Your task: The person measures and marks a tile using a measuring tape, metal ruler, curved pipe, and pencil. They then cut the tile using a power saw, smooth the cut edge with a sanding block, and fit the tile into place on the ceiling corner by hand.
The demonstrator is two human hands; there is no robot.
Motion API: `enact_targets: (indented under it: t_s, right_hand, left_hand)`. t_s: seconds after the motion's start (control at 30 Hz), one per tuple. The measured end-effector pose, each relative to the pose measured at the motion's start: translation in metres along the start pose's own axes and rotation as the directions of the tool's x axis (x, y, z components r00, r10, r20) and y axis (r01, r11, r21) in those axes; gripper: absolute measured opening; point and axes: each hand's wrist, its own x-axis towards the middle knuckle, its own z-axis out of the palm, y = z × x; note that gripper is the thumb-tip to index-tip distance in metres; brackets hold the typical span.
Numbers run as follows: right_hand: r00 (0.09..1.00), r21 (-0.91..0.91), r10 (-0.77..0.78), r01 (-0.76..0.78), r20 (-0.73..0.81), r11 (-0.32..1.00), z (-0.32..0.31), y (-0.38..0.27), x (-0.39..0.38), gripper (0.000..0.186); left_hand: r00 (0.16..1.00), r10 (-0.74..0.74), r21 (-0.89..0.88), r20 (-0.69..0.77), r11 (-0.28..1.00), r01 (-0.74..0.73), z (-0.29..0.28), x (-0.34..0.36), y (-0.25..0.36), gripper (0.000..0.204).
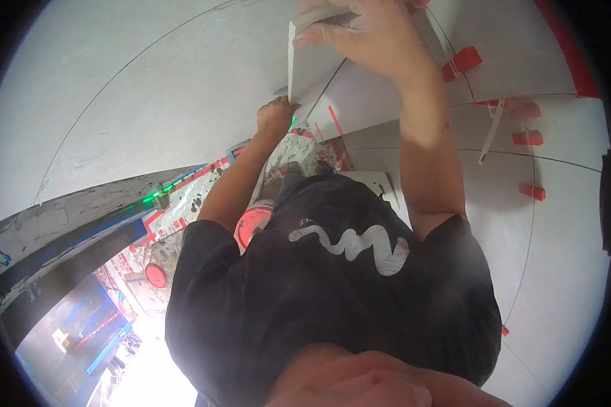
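Both my hands are raised against a wall of large pale grey tiles [149,88]. Between them runs a thin, white-edged piece [290,64] that looks like a cut strip of tile, standing roughly upright. My right hand [366,34] grips its upper end, thumb pressed on the near side; the other fingers are partly cut off by the picture's top edge. At its lower end my left hand [276,117] is closed, fingertips against the strip. How much of the strip's face lies behind my hands cannot be made out.
Red levelling wedges [461,64] stick out along the tile joints on the right, near a loose-looking white strip [492,132]. A green laser line [163,193] crosses the ledge at left. Below stand a red bucket [254,220] and a red round lid [156,275] on littered, patterned sheeting.
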Motion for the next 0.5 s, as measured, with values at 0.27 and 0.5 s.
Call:
enact_targets:
  t_s: [0.27,0.5]
  right_hand:
    - [1.000,-0.002,0.011,-0.011,-0.004,1.000,0.002,0.008,0.001,0.029]
    - [0.999,0.039,0.048,-0.048,-0.004,0.998,0.003,0.025,-0.001,0.029]
  left_hand:
    - [0.998,0.049,0.043,-0.031,0.998,-0.048,0.022,0.009,-0.011,0.044]
    - [0.999,0.013,0.032,0.038,0.999,-0.014,0.011,0.018,0.001,0.046]
